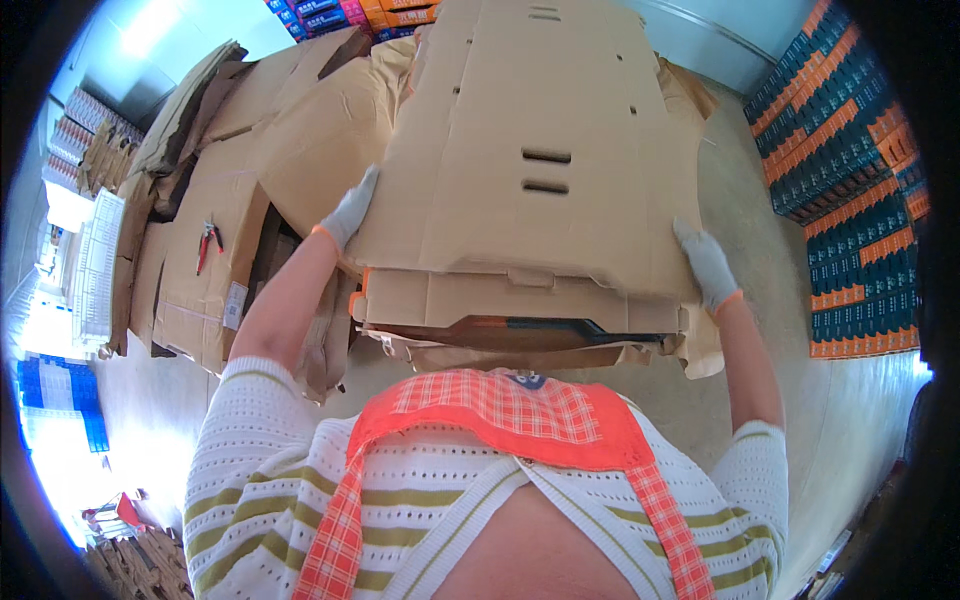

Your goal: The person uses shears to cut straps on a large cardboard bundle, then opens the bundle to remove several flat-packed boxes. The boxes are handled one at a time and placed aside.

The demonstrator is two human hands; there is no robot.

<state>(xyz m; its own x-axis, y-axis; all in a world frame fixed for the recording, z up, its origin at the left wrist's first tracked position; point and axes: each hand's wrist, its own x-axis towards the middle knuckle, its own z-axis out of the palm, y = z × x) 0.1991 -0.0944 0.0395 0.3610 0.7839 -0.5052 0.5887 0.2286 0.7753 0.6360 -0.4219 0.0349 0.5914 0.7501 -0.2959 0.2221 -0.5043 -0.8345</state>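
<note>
A large, flat die-cut cardboard sheet (555, 225) lies in front of me, with two slots near its middle and a few small holes. On its left edge is my left hand (352, 206), in a pale glove with an orange cuff. My right hand (705, 262), gloved the same way, grips the opposite edge; the fingers under the board are hidden. Below the near edge show further folded cardboard blanks (487, 292), one with a dark and orange printed face. How many layers my hands hold between them cannot be told.
Cardboard cartons (210, 195) stand at the left, with red-handled pruning shears (206, 244) on top. Printed orange and dark green boxes (862, 247) are stacked at the right. A white plastic crate (99, 262) and blue crates (64, 397) are farther left. Concrete floor (750, 180) lies beyond my right hand.
</note>
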